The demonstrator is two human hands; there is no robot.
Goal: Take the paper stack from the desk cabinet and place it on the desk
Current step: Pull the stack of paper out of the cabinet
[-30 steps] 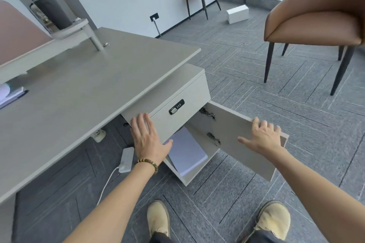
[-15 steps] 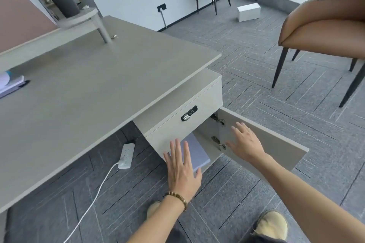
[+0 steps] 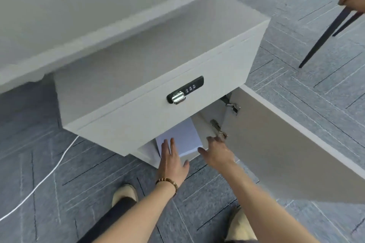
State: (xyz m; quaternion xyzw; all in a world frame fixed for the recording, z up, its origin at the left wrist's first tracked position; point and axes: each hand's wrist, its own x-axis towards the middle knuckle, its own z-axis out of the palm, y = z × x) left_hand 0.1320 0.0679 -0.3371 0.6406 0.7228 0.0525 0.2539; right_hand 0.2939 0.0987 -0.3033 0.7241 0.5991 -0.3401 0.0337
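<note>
Paper stack [image 3: 182,140] between open hands

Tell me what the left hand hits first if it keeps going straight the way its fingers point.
Most likely the paper stack: the left hand points into the open cabinet, fingers already over the stack's near edge, though contact is unclear.

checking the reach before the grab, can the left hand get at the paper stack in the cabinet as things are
Probably yes. The cabinet door is swung wide open, and the open left hand already has its fingertips over the front of the paper stack. The drawer above leaves a low gap, so it must slide in flat.
</note>
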